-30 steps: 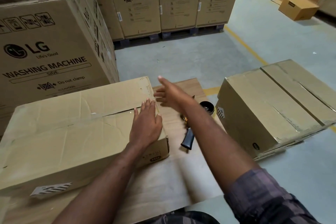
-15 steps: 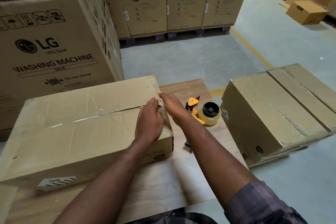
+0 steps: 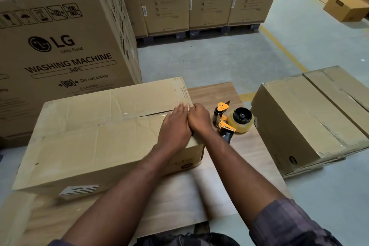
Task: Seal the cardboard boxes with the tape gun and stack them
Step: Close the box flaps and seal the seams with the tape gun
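Left hand (image 3: 175, 128), right hand (image 3: 199, 119) on box (image 3: 89, 138), tape gun (image 3: 234, 123) beside

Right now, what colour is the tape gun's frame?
The tape gun frame is orange, handle black; head view.

At frame centre a cardboard box (image 3: 89, 142) lies on a wooden table (image 3: 229, 166), with clear tape along its top seam. The left hand (image 3: 175, 126) rests flat on the box's right end. The right hand (image 3: 200, 119) touches it at the edge, fingers perhaps bent over the tape end. Just right of them lies the tape gun (image 3: 233, 122). A second box (image 3: 309, 118) sits at the right, and washing-machine cartons (image 3: 60, 46) fill the upper left.
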Demonstrator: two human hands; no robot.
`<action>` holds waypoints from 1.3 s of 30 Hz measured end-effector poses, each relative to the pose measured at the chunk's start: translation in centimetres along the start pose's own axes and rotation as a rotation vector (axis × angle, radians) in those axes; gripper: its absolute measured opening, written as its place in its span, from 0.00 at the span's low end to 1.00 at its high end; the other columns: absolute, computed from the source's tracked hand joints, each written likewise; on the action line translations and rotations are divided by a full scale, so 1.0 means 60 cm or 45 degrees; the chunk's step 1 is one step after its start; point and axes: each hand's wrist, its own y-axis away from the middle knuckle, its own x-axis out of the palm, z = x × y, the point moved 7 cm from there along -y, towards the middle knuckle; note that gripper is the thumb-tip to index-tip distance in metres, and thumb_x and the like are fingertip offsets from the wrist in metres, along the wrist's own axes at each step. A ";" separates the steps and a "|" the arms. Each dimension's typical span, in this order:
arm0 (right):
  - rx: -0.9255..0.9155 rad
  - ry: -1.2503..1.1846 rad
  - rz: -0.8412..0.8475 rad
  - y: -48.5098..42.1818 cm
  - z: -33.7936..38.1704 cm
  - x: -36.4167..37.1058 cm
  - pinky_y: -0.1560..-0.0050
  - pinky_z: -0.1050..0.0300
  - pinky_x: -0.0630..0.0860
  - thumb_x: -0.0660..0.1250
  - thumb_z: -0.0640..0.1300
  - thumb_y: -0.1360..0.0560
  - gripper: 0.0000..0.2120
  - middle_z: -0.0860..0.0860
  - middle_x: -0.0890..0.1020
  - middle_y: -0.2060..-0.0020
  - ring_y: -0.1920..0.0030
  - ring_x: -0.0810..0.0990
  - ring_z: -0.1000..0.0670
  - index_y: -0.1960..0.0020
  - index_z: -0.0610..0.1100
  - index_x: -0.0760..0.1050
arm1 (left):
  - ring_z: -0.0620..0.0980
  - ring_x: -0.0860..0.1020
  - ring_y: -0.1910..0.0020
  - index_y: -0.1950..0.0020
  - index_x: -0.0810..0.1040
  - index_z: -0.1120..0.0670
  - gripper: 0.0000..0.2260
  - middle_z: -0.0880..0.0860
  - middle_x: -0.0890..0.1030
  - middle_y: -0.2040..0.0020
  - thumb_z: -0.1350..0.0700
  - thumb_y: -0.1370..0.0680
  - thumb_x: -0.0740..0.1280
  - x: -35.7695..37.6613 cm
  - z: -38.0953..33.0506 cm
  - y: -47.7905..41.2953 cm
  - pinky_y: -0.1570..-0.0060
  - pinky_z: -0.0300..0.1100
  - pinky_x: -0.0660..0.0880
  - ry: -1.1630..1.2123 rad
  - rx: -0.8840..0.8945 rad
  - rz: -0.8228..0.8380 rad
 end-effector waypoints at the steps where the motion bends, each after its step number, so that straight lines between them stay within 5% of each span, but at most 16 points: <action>1: -0.018 0.090 -0.021 0.002 0.007 -0.001 0.50 0.52 0.71 0.54 0.48 0.15 0.18 0.41 0.82 0.43 0.43 0.79 0.39 0.39 0.40 0.78 | 0.47 0.53 0.19 0.18 0.55 0.51 0.25 0.49 0.55 0.18 0.51 0.15 0.53 -0.005 0.017 0.008 0.21 0.49 0.49 -0.027 0.011 0.034; 4: -0.047 0.213 -0.052 0.002 0.020 0.000 0.51 0.52 0.69 0.52 0.47 0.14 0.17 0.39 0.80 0.40 0.42 0.78 0.38 0.36 0.39 0.76 | 0.43 0.52 0.20 0.18 0.56 0.47 0.25 0.43 0.55 0.18 0.44 0.15 0.51 -0.038 0.102 0.047 0.22 0.53 0.47 -0.089 -0.028 0.067; 9: -0.075 0.359 -0.183 0.024 0.028 -0.007 0.51 0.51 0.70 0.53 0.43 0.15 0.15 0.40 0.80 0.41 0.41 0.78 0.37 0.37 0.39 0.75 | 0.41 0.60 0.22 0.22 0.67 0.45 0.21 0.42 0.66 0.22 0.47 0.16 0.57 -0.102 0.221 0.115 0.23 0.53 0.51 -0.013 -0.147 -0.089; 11: -0.275 0.471 -0.327 0.045 0.061 -0.001 0.43 0.47 0.73 0.55 0.35 0.20 0.16 0.40 0.79 0.38 0.37 0.77 0.37 0.35 0.38 0.74 | 0.45 0.70 0.27 0.28 0.75 0.48 0.18 0.45 0.74 0.28 0.50 0.18 0.61 -0.116 0.219 0.111 0.25 0.52 0.59 0.004 -0.113 -0.181; 13: -0.525 0.527 -0.285 0.068 0.099 0.039 0.27 0.45 0.66 0.56 0.33 0.21 0.22 0.38 0.75 0.29 0.28 0.71 0.38 0.27 0.36 0.71 | 0.50 0.76 0.35 0.35 0.79 0.49 0.15 0.47 0.81 0.36 0.52 0.21 0.64 -0.125 0.200 0.093 0.29 0.51 0.66 -0.014 -0.010 -0.253; 16: -0.692 0.546 0.131 0.112 0.117 0.139 0.21 0.46 0.57 0.52 0.44 0.16 0.24 0.39 0.68 0.23 0.22 0.64 0.42 0.23 0.36 0.66 | 0.50 0.74 0.34 0.30 0.76 0.51 0.18 0.49 0.78 0.32 0.54 0.20 0.63 -0.120 0.181 0.071 0.30 0.48 0.65 0.017 0.129 -0.169; 18: -0.682 0.684 0.229 0.128 0.102 0.171 0.20 0.44 0.54 0.48 0.49 0.14 0.26 0.42 0.64 0.21 0.20 0.59 0.43 0.20 0.38 0.61 | 0.47 0.72 0.32 0.27 0.74 0.49 0.19 0.45 0.76 0.29 0.53 0.18 0.61 -0.116 0.188 0.065 0.31 0.45 0.66 0.086 0.183 -0.089; 24: -0.568 0.964 0.119 0.120 0.091 0.178 0.19 0.49 0.47 0.48 0.57 0.14 0.31 0.45 0.52 0.17 0.17 0.49 0.46 0.17 0.40 0.51 | 0.40 0.67 0.26 0.26 0.73 0.45 0.19 0.41 0.71 0.26 0.48 0.17 0.61 -0.154 0.312 0.101 0.25 0.51 0.58 0.052 0.124 -0.016; 30: -0.282 1.083 -0.019 0.128 0.104 0.206 0.20 0.42 0.43 0.47 0.56 0.14 0.33 0.39 0.46 0.17 0.17 0.43 0.40 0.18 0.35 0.47 | 0.43 0.67 0.25 0.27 0.74 0.45 0.18 0.44 0.73 0.27 0.51 0.17 0.62 -0.238 0.454 0.169 0.25 0.54 0.59 0.030 -0.098 -0.124; 35: -0.699 1.103 0.237 0.202 0.178 0.378 0.19 0.40 0.45 0.49 0.48 0.14 0.28 0.40 0.53 0.18 0.18 0.49 0.40 0.18 0.37 0.51 | 0.47 0.54 0.19 0.20 0.63 0.44 0.22 0.42 0.60 0.20 0.48 0.15 0.56 -0.215 0.428 0.162 0.24 0.58 0.51 -0.102 -0.046 0.062; 39: -0.717 1.090 0.268 0.216 0.190 0.414 0.19 0.44 0.44 0.48 0.51 0.14 0.29 0.43 0.52 0.17 0.17 0.48 0.44 0.17 0.39 0.51 | 0.43 0.54 0.20 0.20 0.61 0.43 0.22 0.40 0.60 0.20 0.46 0.15 0.55 -0.238 0.481 0.178 0.23 0.51 0.51 -0.084 0.009 0.087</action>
